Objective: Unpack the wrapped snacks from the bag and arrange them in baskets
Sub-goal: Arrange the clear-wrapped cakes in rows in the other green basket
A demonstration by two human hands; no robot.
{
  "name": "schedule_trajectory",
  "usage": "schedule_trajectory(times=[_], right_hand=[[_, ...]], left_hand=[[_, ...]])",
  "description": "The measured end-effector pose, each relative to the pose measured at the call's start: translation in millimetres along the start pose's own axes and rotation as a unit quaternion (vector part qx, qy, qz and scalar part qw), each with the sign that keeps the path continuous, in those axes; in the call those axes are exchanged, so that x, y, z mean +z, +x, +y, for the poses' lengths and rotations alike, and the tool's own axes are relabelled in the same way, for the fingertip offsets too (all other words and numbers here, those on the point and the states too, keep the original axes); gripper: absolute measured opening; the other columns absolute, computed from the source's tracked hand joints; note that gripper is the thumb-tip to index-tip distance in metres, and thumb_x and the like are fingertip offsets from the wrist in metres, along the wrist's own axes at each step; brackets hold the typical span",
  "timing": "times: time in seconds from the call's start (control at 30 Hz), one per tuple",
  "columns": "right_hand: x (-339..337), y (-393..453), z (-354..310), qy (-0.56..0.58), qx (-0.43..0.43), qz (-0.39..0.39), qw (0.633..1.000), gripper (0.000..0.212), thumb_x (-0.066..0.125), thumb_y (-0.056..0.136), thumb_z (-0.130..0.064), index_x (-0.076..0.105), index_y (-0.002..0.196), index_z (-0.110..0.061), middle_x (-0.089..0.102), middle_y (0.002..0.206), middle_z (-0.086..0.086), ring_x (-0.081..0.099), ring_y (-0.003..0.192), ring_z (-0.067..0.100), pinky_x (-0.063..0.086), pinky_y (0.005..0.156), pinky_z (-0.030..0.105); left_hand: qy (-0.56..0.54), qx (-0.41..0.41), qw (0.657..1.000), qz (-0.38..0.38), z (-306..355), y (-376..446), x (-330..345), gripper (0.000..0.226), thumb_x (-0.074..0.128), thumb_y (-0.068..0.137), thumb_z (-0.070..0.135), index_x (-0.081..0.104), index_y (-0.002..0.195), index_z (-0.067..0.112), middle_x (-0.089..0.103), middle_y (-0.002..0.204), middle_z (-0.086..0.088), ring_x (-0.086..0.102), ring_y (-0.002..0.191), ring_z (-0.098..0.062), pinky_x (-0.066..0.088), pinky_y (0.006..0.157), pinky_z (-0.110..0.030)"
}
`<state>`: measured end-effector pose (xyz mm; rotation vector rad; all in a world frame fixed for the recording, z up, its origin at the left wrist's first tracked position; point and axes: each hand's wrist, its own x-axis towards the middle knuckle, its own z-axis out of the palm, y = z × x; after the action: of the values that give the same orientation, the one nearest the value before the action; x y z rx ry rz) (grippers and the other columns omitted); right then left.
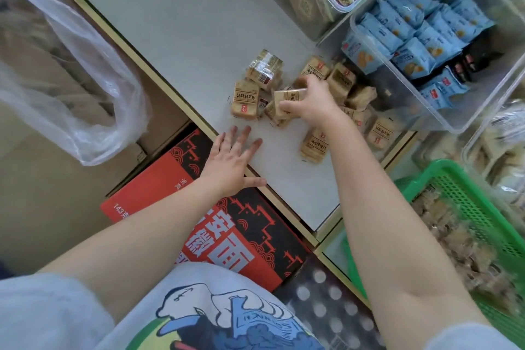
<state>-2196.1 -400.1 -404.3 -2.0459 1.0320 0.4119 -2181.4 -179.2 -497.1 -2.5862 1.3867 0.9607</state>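
- Head view: the right hand (311, 101) curls its fingers and thumb around one tan wrapped snack (287, 98), holding it over the pile of tan snacks (338, 99) on the grey shelf (176, 23).
- The left hand (234, 158) lies flat with fingers spread at the shelf's front edge, holding nothing.
- A clear bag (71, 79) hangs far left; a green basket (466, 224) sits lower right.

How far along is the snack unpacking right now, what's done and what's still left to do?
Done: the clear plastic bag hangs slack at the left, and tan snack packs lie piled on the white shelf. In hand: the right hand grips one tan pack; the left hand is open. Left: the pile isn't in a basket yet.
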Motion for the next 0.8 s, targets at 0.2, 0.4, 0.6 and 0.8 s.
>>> schedule_trajectory(times=[0.2, 0.4, 0.6, 0.8], right_hand=[[12, 9, 3, -0.012, 0.044, 0.005, 0.999, 0.096, 0.081, 0.077, -0.051, 0.031, 0.147, -0.009, 0.045, 0.147, 0.009, 0.047, 0.133, 0.027, 0.044, 0.107, 0.042], [25, -7, 5, -0.024, 0.004, 0.013, 1.000, 0.099, 0.086, 0.071, -0.050, 0.038, 0.149, -0.012, 0.044, 0.148, 0.006, 0.046, 0.133, 0.022, 0.040, 0.106, 0.034], [38, -19, 12, -0.017, 0.040, 0.066, 0.997, 0.094, 0.087, 0.068, -0.052, 0.045, 0.142, -0.013, 0.036, 0.143, 0.009, 0.047, 0.129, 0.024, 0.041, 0.104, 0.034], [31, -47, 52, 0.030, 0.097, 0.150, 0.983, 0.088, 0.089, 0.065, -0.051, 0.048, 0.136, -0.017, 0.046, 0.136, 0.008, 0.053, 0.111, 0.019, 0.042, 0.092, 0.027]], left_hand=[[0.002, 0.001, 1.000, 0.004, -2, 3, 0, 0.102, 0.028, 0.079, 0.089, -0.007, 0.159, 0.035, -0.021, 0.166, -0.004, -0.024, 0.150, -0.031, -0.016, 0.121, -0.048], [-0.002, -0.001, 1.000, -0.004, -1, 1, 0, 0.101, 0.032, 0.081, 0.088, -0.005, 0.159, 0.036, -0.021, 0.166, -0.003, -0.024, 0.151, -0.031, -0.017, 0.120, -0.048], [-0.005, 0.001, 1.000, 0.000, -2, 1, -2, 0.101, 0.033, 0.081, 0.088, -0.003, 0.159, 0.036, -0.019, 0.166, -0.004, -0.022, 0.151, -0.031, -0.018, 0.119, -0.047], [0.005, 0.004, 1.000, -0.010, -3, 1, -3, 0.101, 0.030, 0.081, 0.089, -0.006, 0.159, 0.035, -0.019, 0.166, -0.005, -0.022, 0.151, -0.033, -0.017, 0.119, -0.048]])
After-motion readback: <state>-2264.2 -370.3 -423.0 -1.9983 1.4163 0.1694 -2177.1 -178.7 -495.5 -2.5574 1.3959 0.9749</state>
